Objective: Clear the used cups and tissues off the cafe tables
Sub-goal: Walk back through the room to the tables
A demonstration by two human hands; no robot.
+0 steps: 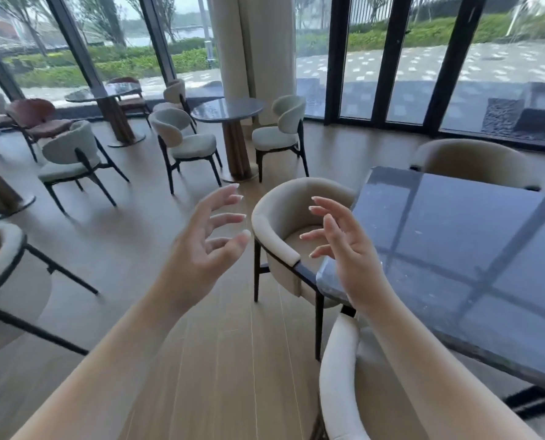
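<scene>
Hovering in front of the person at chest height, the left hand (201, 246) and right hand (344, 249) face each other with fingers spread and loosely bent, palms turned inward, grasping nothing and touching nothing. That pose reads as hands kept free and ready, probably while the person walks or looks about for the next thing to collect. No used cups or tissues show anywhere in view: the dark glossy surface (455, 249) just to the right carries only window reflections, and the round surface (226, 111) farther back by the pillar (252, 42) looks bare too, though it is too distant to be sure. A beige tub chair (284, 223) sits tucked against the near corner of the dark surface, directly beyond the hands, and a second chair back (338, 376) curves up below the right forearm. Judging by this, the visible surfaces need nothing more, so the remaining litter, if any, lies out of frame
</scene>
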